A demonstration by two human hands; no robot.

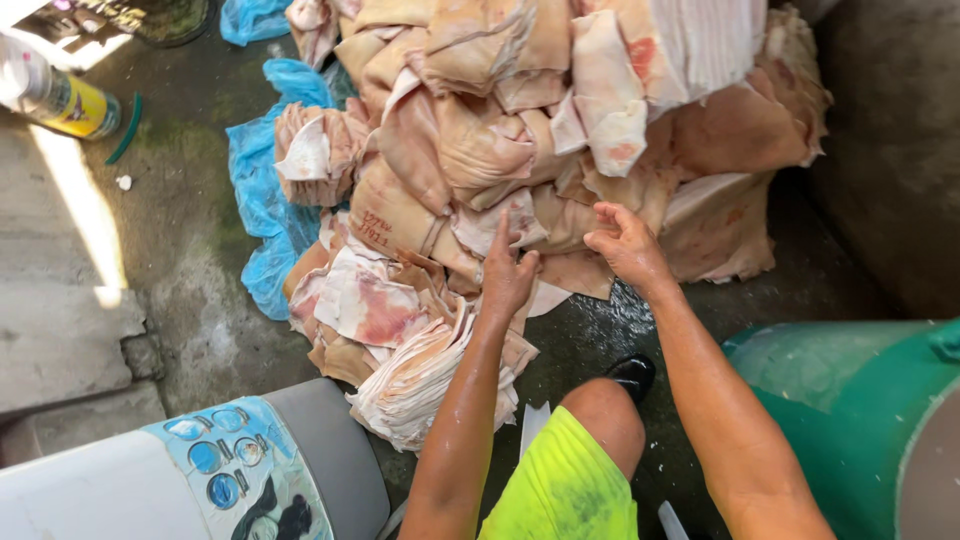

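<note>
Right now the pile of pork skin slabs (520, 150) lies on the wet concrete floor (190, 270), partly on crumpled blue plastic sheets (262, 200), and fills the upper middle of the view. The slabs are pale pink and tan, folded and overlapping every which way, with red bloody patches on the cut faces and a smooth rind on the outer sides. One slab near the middle bears a faint stamped mark.

The left hand (508, 272) rests on the near edge of the pile, fingers loosely spread and laid against a slab, not closed on it. The right hand (628, 245) sits just beside it, fingers curled over the edge of another slab (575, 268); it touches the meat, but I cannot tell whether it grips. Both forearms look wet.

As a judgement, slippage is the main risk: greasy skin and wet hands could let a slab slide free. Pulling from the low near edge could also bring the loosely stacked upper slabs sliding down onto the floor.

Below the arms show a bare knee, neon yellow shorts (560, 480) and a black shoe (632, 375). A green barrel (850, 400) stands at right, a grey and white container (200, 480) at lower left, and a yellow spray can (60, 95) lies at top left.
</note>
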